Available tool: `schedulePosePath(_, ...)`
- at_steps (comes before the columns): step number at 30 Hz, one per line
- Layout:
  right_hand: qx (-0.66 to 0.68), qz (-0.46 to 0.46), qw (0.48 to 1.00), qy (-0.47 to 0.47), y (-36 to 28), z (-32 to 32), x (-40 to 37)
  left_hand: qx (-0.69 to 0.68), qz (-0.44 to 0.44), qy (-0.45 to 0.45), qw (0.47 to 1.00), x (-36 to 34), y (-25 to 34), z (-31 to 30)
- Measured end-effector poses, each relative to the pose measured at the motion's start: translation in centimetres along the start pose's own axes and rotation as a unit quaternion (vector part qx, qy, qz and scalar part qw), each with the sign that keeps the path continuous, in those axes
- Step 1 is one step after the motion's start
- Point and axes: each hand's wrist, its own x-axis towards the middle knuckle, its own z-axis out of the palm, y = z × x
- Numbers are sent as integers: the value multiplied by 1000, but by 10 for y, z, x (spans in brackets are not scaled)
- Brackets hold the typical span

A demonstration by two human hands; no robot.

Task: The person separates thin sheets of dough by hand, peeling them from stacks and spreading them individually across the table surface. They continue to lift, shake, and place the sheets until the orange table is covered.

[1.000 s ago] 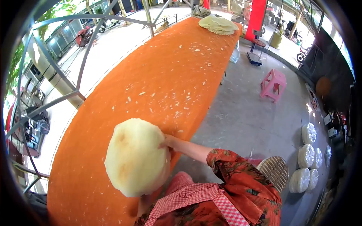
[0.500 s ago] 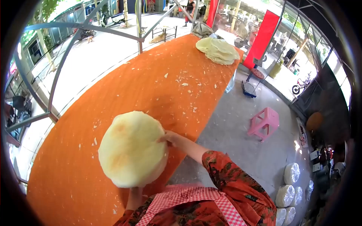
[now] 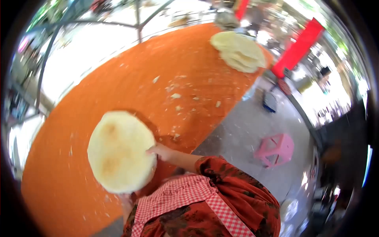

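A round, pale flatbread [image 3: 120,154] with two browned patches is held over the orange-covered table [image 3: 79,102], close in front of my body. Thumb and fingers of my right hand [image 3: 161,152] pinch its right edge. My left hand [image 3: 126,199] is at the lower edge, its fingers mostly hidden under the bread, apparently supporting it. A pile of similar flatbreads [image 3: 241,53] lies at the far right end of the table.
Crumbs and flakes [image 3: 175,96] are scattered over the orange cover. A pink plastic stool [image 3: 276,149] stands on the grey floor to the right. Beyond it are a blue scale-like object [image 3: 270,102] and a red banner [image 3: 300,47]. Metal bars [image 3: 90,22] run along the far side.
My view has turned and blurred. The flatbread, still in both hands, sits slightly further left in view, and the pile appears closer. My grip on the right edge looks the same.
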Motion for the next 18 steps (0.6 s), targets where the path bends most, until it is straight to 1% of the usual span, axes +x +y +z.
schedulePosePath(1,-65,55,994,-65,21,-28,7,2,30,7,1000,-3,-5,3)
schedulePosePath(2,35,127,986,-103,36,-41,14,64,93,-15,994,-1,-10,10)
schedulePosePath(3,102,196,972,-75,19,-36,10,248,227,-49,941,3,-17,13)
schedulePosePath(4,118,262,958,-24,-1,-31,6,360,332,-49,870,2,-22,15)
schedulePosePath(5,120,275,953,-44,-7,-41,8,357,360,-46,861,6,-23,17)
schedulePosePath(6,-6,256,966,-16,-28,-39,3,276,362,-54,889,10,-28,19)
schedulePosePath(7,-197,230,952,41,-39,-35,7,-90,184,15,979,17,-20,24)
schedulePosePath(8,-417,0,909,28,-20,-56,14,-162,154,32,974,18,-16,32)
schedulePosePath(9,-517,-199,831,56,-48,-24,0,-161,141,31,976,17,-19,23)
schedulePosePath(10,-508,-201,837,-17,-57,-2,-3,-212,125,-5,969,13,-11,42)
schedulePosePath(12,-487,-200,834,-167,-58,40,-10,-226,129,20,965,16,-15,38)
schedulePosePath(14,-568,-258,724,-295,-44,94,-24,-228,134,35,964,21,-18,27)
schedulePosePath(15,-600,-288,659,-351,-38,110,-26,-220,136,13,966,26,-19,21)
schedulePosePath(18,-688,-278,541,-395,-5,111,-8,-253,148,13,956,18,-18,27)
